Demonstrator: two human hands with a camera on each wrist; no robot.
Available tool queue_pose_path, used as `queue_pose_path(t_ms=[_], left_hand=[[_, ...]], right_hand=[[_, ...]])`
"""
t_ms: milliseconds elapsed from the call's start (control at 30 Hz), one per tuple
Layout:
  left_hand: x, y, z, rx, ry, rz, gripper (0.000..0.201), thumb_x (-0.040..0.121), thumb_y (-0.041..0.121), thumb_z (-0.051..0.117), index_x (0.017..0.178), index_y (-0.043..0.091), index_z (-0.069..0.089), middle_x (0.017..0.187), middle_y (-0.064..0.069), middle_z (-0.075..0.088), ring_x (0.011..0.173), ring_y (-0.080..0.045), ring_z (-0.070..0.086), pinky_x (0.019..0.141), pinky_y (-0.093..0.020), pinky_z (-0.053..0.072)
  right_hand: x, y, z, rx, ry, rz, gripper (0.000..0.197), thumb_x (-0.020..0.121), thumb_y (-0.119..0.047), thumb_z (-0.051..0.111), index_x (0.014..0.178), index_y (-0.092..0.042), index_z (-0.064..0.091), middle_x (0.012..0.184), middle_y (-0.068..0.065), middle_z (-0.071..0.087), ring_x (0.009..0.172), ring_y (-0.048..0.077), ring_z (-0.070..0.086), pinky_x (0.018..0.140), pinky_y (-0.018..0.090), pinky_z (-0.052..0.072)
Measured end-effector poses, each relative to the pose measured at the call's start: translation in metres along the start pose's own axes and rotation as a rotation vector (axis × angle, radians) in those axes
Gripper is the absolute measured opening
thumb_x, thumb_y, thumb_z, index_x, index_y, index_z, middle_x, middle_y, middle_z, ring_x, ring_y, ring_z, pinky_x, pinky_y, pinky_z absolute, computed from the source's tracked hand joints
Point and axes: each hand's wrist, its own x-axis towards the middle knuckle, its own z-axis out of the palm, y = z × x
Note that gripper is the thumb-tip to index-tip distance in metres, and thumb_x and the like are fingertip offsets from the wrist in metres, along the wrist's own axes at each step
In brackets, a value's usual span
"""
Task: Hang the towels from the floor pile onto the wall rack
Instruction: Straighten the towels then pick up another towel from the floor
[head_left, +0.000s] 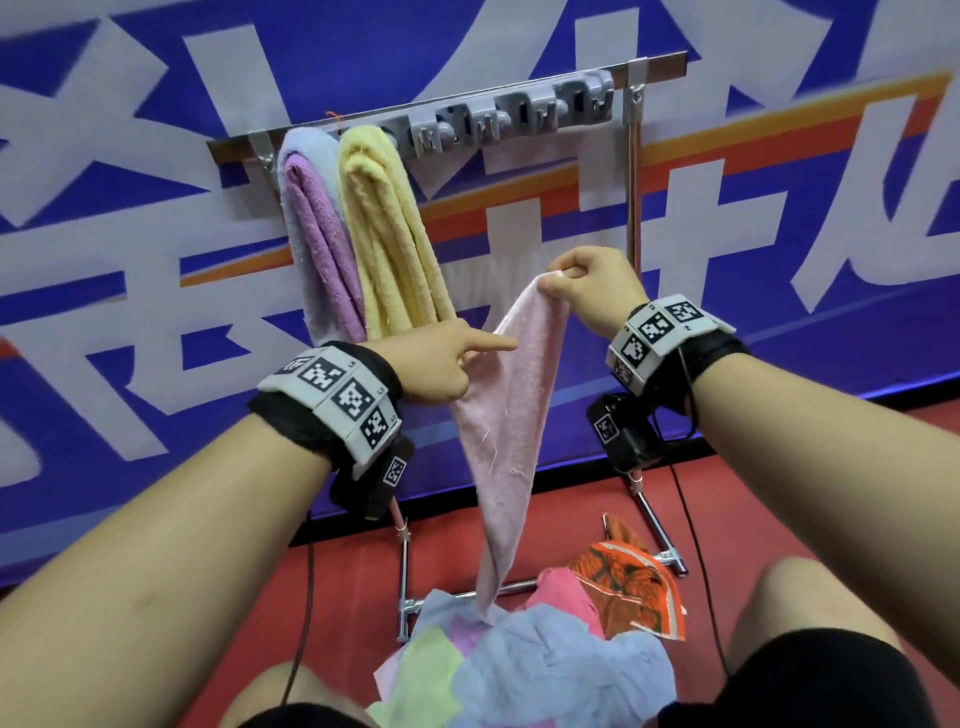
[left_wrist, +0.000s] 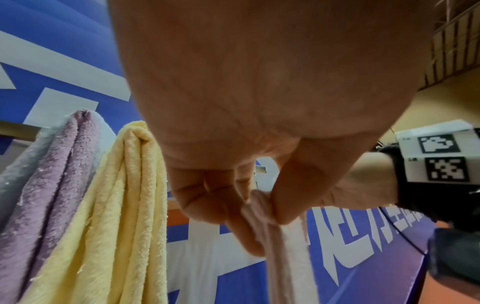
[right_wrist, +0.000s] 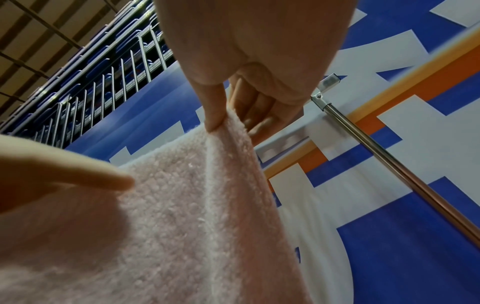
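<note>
- The right hand (head_left: 589, 288) is pinching the top corner of the pale pink towel (head_left: 511, 415) at centre frame, thumb and fingertips closed tight on it.
- The left hand (head_left: 436, 364) is gripping the towel's left edge lower down, forefinger pointing straight out.
- The towel's tail is trailing into the floor pile (head_left: 524, 660) at the bottom.
- Judgement: lift it clear, spread the top edge, then drape it over the wall rack (head_left: 467, 122) right of the yellow towel (head_left: 387, 234).

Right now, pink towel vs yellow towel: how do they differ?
The pink towel is held by both hands, left hand and right hand; the yellow towel hangs on the rack. Pink is spread out; yellow is folded double. Both are terry cloth.
</note>
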Motion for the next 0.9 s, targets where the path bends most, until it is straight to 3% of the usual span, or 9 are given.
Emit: queue_pose_path(t_ms=[133, 300, 400, 433, 500, 567, 633, 767, 900], left_hand=[[0.002, -0.006, -0.004, 0.022, -0.015, -0.091, 0.081, 0.075, -0.006, 0.040, 0.145, 0.034, 0.035, 0.144, 0.000, 0.045, 0.121, -0.022, 0.052, 0.095, -0.030, 0.047], [0.004, -0.015, -0.004, -0.127, 0.085, -0.160, 0.077, 0.075, -0.003, 0.040, 0.143, 0.032, 0.040, 0.143, -0.004, 0.045, 0.106, -0.031, 0.063, 0.090, -0.042, 0.053], [0.007, -0.010, -0.004, -0.242, 0.123, -0.160, 0.072, 0.077, -0.007, 0.041, 0.144, 0.022, 0.040, 0.133, 0.000, 0.049, 0.097, -0.025, 0.064, 0.073, -0.027, 0.057], [0.008, -0.008, -0.004, -0.293, 0.140, -0.158, 0.069, 0.078, -0.010, 0.042, 0.142, 0.017, 0.043, 0.123, -0.001, 0.051, 0.090, -0.021, 0.061, 0.063, -0.017, 0.053], [0.010, -0.006, -0.003, -0.428, 0.172, -0.160, 0.067, 0.079, -0.014, 0.042, 0.140, 0.014, 0.045, 0.110, -0.008, 0.053, 0.074, -0.017, 0.057, 0.050, -0.012, 0.046], [0.012, -0.005, -0.002, -0.572, 0.203, -0.171, 0.069, 0.081, -0.016, 0.042, 0.143, 0.015, 0.041, 0.117, -0.011, 0.051, 0.068, -0.017, 0.055, 0.048, -0.015, 0.047], [0.013, -0.005, -0.001, -0.699, 0.222, -0.192, 0.068, 0.081, -0.016, 0.042, 0.142, 0.014, 0.042, 0.122, -0.010, 0.046, 0.077, -0.022, 0.056, 0.054, -0.022, 0.048], [0.013, 0.003, 0.001, -0.856, 0.220, -0.149, 0.052, 0.065, -0.005, 0.051, 0.115, 0.010, 0.060, 0.095, -0.013, 0.047, 0.080, -0.028, 0.048, 0.068, -0.042, 0.042], [0.013, 0.014, 0.002, -0.906, 0.240, -0.144, 0.036, 0.056, 0.002, 0.052, 0.081, 0.027, 0.054, 0.098, -0.015, 0.050, 0.085, -0.030, 0.052, 0.077, -0.055, 0.043]], right_hand=[[-0.003, -0.001, -0.003, 0.002, -0.043, -0.017, 0.006, 0.080, -0.020, 0.071, 0.079, -0.020, 0.065, 0.074, -0.005, 0.063, 0.075, 0.013, 0.062, 0.074, 0.032, 0.055], [-0.007, 0.001, -0.004, 0.040, -0.092, -0.027, 0.013, 0.079, -0.020, 0.073, 0.070, -0.022, 0.065, 0.074, -0.001, 0.066, 0.078, 0.017, 0.065, 0.080, 0.042, 0.057], [-0.013, -0.001, -0.001, 0.053, -0.121, -0.028, 0.010, 0.079, -0.018, 0.074, 0.072, -0.017, 0.066, 0.075, 0.003, 0.068, 0.076, 0.017, 0.065, 0.080, 0.043, 0.057], [-0.016, -0.002, -0.001, 0.057, -0.133, -0.028, 0.009, 0.079, -0.017, 0.074, 0.073, -0.016, 0.067, 0.076, 0.005, 0.068, 0.076, 0.019, 0.065, 0.080, 0.043, 0.057], [-0.021, -0.005, 0.001, 0.068, -0.166, -0.028, 0.007, 0.080, -0.013, 0.072, 0.075, -0.015, 0.068, 0.079, 0.008, 0.069, 0.078, 0.022, 0.067, 0.080, 0.042, 0.057], [-0.027, -0.007, 0.003, 0.083, -0.205, -0.031, 0.008, 0.081, -0.009, 0.070, 0.075, -0.014, 0.068, 0.077, 0.007, 0.069, 0.073, 0.018, 0.065, 0.078, 0.039, 0.057], [-0.033, -0.010, 0.006, 0.116, -0.232, -0.032, 0.009, 0.080, -0.006, 0.070, 0.075, -0.013, 0.068, 0.072, 0.005, 0.066, 0.069, 0.014, 0.061, 0.075, 0.035, 0.055], [-0.040, -0.015, 0.014, 0.145, -0.245, -0.037, 0.006, 0.081, -0.008, 0.070, 0.076, -0.010, 0.068, 0.070, 0.004, 0.065, 0.066, 0.014, 0.059, 0.068, 0.033, 0.054], [-0.041, -0.016, 0.021, 0.177, -0.246, -0.048, 0.005, 0.083, -0.010, 0.069, 0.077, -0.010, 0.070, 0.072, 0.013, 0.067, 0.066, 0.017, 0.060, 0.071, 0.042, 0.056]])
